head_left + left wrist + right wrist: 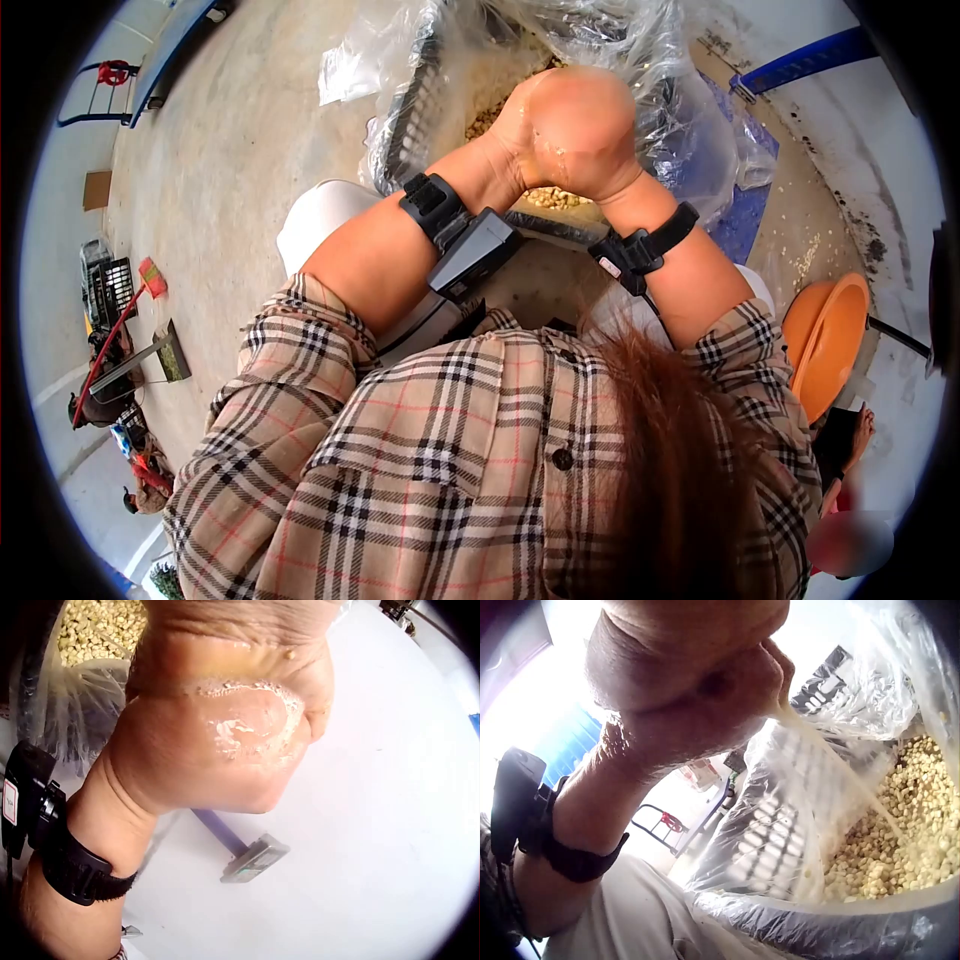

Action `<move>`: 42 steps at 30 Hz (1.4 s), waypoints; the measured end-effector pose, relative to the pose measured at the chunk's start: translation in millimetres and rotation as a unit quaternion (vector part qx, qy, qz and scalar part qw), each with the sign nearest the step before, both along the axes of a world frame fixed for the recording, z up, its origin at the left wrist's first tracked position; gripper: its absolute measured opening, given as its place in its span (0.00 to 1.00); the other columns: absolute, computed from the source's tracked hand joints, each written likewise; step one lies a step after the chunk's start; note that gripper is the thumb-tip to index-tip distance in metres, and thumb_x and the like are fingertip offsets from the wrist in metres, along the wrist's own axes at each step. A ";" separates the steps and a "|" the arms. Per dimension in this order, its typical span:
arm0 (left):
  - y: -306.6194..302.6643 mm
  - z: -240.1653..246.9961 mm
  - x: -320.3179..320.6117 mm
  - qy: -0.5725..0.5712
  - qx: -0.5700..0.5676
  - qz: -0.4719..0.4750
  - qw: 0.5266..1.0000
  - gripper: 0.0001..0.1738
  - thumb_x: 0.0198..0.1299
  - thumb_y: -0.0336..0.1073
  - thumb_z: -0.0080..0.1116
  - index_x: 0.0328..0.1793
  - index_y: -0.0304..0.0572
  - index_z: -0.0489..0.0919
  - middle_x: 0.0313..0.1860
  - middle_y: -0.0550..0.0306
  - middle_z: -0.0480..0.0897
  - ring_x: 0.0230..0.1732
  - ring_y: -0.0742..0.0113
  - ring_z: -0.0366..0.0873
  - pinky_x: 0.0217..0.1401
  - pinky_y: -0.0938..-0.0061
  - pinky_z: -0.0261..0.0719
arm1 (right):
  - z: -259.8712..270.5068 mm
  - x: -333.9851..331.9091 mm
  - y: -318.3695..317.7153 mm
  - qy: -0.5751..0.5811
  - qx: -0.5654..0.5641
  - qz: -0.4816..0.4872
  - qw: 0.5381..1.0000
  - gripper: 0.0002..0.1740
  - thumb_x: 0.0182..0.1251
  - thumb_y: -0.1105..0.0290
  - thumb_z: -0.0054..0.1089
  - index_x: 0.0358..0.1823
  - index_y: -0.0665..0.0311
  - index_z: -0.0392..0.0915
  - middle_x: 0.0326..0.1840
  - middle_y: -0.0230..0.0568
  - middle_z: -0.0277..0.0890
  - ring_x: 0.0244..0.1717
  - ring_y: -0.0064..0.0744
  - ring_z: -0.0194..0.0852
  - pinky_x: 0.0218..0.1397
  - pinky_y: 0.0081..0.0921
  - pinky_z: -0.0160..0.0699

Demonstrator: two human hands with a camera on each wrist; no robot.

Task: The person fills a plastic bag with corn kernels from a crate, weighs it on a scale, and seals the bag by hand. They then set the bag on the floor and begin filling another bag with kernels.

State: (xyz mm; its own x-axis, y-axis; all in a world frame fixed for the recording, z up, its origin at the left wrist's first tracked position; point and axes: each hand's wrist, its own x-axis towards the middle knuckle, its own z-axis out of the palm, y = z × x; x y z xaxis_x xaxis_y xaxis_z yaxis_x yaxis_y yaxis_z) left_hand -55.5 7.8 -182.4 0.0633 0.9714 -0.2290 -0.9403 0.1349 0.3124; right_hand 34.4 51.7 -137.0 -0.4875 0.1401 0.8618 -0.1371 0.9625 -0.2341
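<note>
My left hand (535, 120) and right hand (607, 165) are pressed together above a dark crate (410, 105) lined with clear plastic. In the left wrist view the right hand (210, 750) is wet and foamy, and a small pale piece (291, 654) shows at the seam between the hands. Most of what they squeeze is hidden. From the left hand (679, 735), in the right wrist view, a thin cloudy stream of liquid (847, 769) runs down onto pale yellow chopped pieces (885, 859) in the crate. Both wrists carry black straps.
Loose clear plastic (620, 30) spreads round the crate's far side, over a blue sheet (745, 215). Orange basins (838, 340) stand at the right, near a blue leg (810, 62). A blue cart (180, 55) and assorted tools (120, 340) line the left.
</note>
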 end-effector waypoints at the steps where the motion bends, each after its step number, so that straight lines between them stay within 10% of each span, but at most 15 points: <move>1: 0.0 0.8 0.4 0.004 -0.010 0.003 1.000 0.14 0.55 0.42 0.48 0.35 0.37 0.74 0.34 0.51 0.78 0.33 0.60 0.76 0.42 0.68 0.75 | -4.6 -1.3 1.4 0.001 0.009 0.000 1.000 0.05 0.37 0.68 0.56 0.19 0.60 0.73 0.20 0.35 0.71 0.23 0.40 0.69 0.25 0.33 0.67; 21: -9.8 11.7 1.8 -0.026 0.004 -0.010 1.000 0.12 0.53 0.43 0.52 0.34 0.43 0.75 0.30 0.55 0.78 0.34 0.63 0.75 0.39 0.68 0.75 | -27.0 -1.0 4.9 -0.083 0.024 -0.076 0.993 0.05 0.38 0.67 0.55 0.14 0.58 0.70 0.16 0.34 0.67 0.24 0.37 0.67 0.30 0.33 0.63; 22: -13.2 26.7 10.1 0.090 -0.050 0.090 0.991 0.14 0.54 0.46 0.53 0.36 0.44 0.76 0.35 0.54 0.78 0.38 0.63 0.75 0.43 0.68 0.74 | -23.0 -1.5 5.0 -0.105 0.030 -0.075 0.991 0.06 0.39 0.65 0.54 0.15 0.58 0.70 0.18 0.33 0.68 0.26 0.37 0.67 0.32 0.33 0.63; 26: -12.0 11.0 -0.6 -0.063 -0.038 0.032 0.997 0.26 0.57 0.59 0.44 0.48 0.45 0.73 0.48 0.53 0.76 0.49 0.60 0.73 0.53 0.64 0.70 | -4.5 3.5 3.9 -0.251 -0.013 -0.096 0.963 0.14 0.48 0.60 0.53 0.35 0.59 0.73 0.40 0.38 0.72 0.42 0.40 0.70 0.52 0.38 0.61; 32: -4.5 -25.6 5.4 0.471 0.044 0.104 0.875 0.27 0.58 0.58 0.41 0.52 0.45 0.71 0.49 0.53 0.75 0.50 0.57 0.72 0.54 0.62 0.70 | -1.9 4.1 1.1 -0.221 -0.272 0.000 0.937 0.20 0.50 0.52 0.55 0.39 0.59 0.74 0.50 0.42 0.70 0.56 0.47 0.62 0.61 0.51 0.50; 34: -13.9 -4.3 -7.9 -0.087 -0.078 -0.006 0.993 0.24 0.59 0.51 0.40 0.54 0.45 0.70 0.51 0.52 0.74 0.52 0.56 0.72 0.55 0.60 0.69 | -3.3 8.1 5.1 -0.195 -0.340 0.065 0.918 0.20 0.51 0.51 0.54 0.40 0.56 0.74 0.52 0.44 0.68 0.63 0.49 0.53 0.61 0.58 0.46; 37: -18.2 2.6 -3.7 -0.072 -0.045 0.002 0.996 0.22 0.59 0.46 0.37 0.54 0.45 0.70 0.52 0.51 0.74 0.53 0.56 0.71 0.56 0.60 0.69 | 5.3 17.2 6.7 -0.352 -0.133 -0.016 0.926 0.24 0.52 0.53 0.54 0.50 0.52 0.72 0.59 0.43 0.65 0.66 0.48 0.49 0.65 0.54 0.37; 42: -19.6 -2.4 -7.0 -0.087 -0.047 -0.009 0.995 0.22 0.61 0.45 0.34 0.55 0.44 0.69 0.53 0.51 0.73 0.54 0.56 0.71 0.57 0.60 0.68 | 0.6 18.5 3.6 -0.310 -0.155 0.004 0.938 0.32 0.50 0.52 0.55 0.60 0.47 0.64 0.70 0.42 0.46 0.68 0.49 0.46 0.66 0.53 0.37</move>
